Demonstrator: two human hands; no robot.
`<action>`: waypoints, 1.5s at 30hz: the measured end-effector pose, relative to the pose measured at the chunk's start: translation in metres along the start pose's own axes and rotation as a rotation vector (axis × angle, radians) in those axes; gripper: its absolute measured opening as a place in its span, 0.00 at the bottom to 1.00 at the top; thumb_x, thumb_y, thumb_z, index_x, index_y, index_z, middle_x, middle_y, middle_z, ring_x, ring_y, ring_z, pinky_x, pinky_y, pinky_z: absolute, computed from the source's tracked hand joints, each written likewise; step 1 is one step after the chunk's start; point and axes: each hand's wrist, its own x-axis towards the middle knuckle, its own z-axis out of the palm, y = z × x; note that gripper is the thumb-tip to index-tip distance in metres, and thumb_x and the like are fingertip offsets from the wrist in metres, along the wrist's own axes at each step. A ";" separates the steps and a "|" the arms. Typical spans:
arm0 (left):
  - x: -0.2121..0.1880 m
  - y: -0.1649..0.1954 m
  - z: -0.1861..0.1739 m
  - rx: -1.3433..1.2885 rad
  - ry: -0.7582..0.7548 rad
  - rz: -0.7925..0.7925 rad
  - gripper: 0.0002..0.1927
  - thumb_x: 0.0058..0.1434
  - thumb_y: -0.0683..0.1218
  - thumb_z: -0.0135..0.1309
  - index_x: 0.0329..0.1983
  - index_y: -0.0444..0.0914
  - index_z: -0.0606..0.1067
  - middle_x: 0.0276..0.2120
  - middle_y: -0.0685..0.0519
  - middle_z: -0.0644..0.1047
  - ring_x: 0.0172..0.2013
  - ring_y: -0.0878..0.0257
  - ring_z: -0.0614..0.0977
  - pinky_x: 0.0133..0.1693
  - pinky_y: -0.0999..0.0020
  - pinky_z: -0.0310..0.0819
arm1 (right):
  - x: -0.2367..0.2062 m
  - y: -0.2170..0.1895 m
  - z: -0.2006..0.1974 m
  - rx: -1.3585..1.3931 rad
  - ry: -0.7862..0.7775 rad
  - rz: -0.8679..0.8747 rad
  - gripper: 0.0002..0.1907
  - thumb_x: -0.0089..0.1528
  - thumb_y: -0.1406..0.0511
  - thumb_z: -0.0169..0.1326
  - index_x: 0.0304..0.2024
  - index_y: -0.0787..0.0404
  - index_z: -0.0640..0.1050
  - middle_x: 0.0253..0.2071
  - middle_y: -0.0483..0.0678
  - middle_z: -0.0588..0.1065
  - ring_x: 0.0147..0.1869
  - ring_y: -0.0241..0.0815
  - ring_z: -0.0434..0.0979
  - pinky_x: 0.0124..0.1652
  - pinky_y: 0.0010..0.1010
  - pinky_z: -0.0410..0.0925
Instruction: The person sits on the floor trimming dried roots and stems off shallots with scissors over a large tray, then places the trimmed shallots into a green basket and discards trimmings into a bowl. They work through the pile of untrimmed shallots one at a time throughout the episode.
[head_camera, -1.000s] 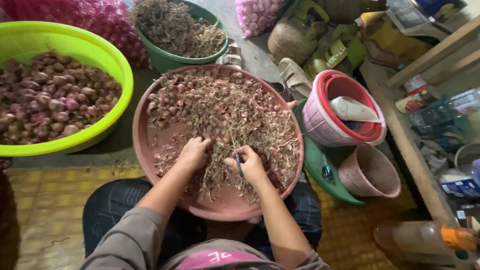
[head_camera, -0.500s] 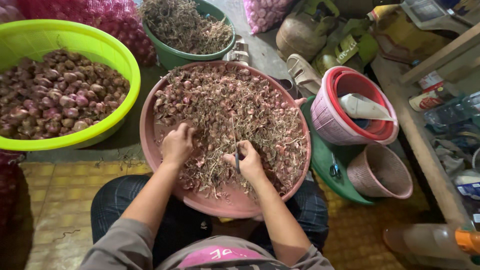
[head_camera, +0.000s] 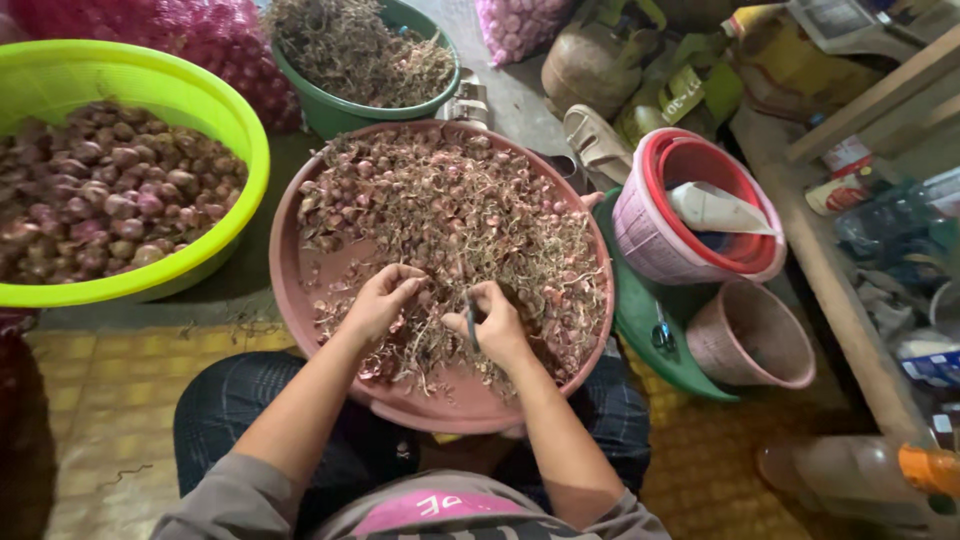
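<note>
— While the left hand (head_camera: 380, 300) curls its fingers (head_camera: 408, 283) around a small shallot, what is the right hand (head_camera: 495, 322) doing?

— Its fingers (head_camera: 462, 322) are closed on a thin dark blade (head_camera: 470, 320), a small knife by the look of it, set just beside the left fingertips. I judge the two hands meet so close because the bulb is being trimmed there.

— And the shallots themselves?

— They lie under and just beyond the fingers in a wide pink basin (head_camera: 330, 195), mixed with dry stalks and roots (head_camera: 450, 210). The basin rests on the person's lap, probably to keep the pile within easy reach.

— What lies farther out?

— Left of the fingers, a lime-green basin (head_camera: 200, 100) holds cleaner-looking bulbs (head_camera: 100, 200). Beyond the fingers, a dark green tub (head_camera: 330, 110) is heaped with dry trimmings, so the sorting seems split by container. Right of the fingers stand a pink-and-red basket (head_camera: 650, 240) and an empty pink pot (head_camera: 750, 340).

— The floor?

— A patterned yellow mat (head_camera: 100, 400) over concrete, in a crowded storeroom.
</note>
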 end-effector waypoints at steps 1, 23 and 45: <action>-0.003 0.001 -0.001 -0.053 -0.003 0.006 0.09 0.69 0.45 0.50 0.49 0.37 0.75 0.40 0.53 0.81 0.40 0.67 0.82 0.43 0.70 0.75 | -0.001 -0.002 0.003 -0.059 -0.026 0.004 0.34 0.51 0.55 0.72 0.51 0.64 0.71 0.39 0.51 0.80 0.43 0.40 0.79 0.45 0.33 0.73; -0.009 -0.024 0.010 0.685 0.062 0.110 0.07 0.66 0.44 0.53 0.44 0.37 0.74 0.39 0.45 0.78 0.39 0.53 0.79 0.40 0.57 0.74 | 0.000 -0.003 -0.020 0.131 0.013 0.222 0.26 0.51 0.61 0.71 0.43 0.63 0.71 0.27 0.48 0.77 0.22 0.36 0.71 0.22 0.29 0.64; -0.003 -0.015 0.035 1.202 0.020 0.283 0.15 0.64 0.54 0.55 0.44 0.39 0.75 0.41 0.43 0.76 0.45 0.43 0.79 0.46 0.49 0.74 | -0.012 0.011 -0.016 0.145 0.069 0.061 0.29 0.50 0.66 0.71 0.49 0.63 0.70 0.35 0.48 0.77 0.37 0.37 0.78 0.34 0.30 0.73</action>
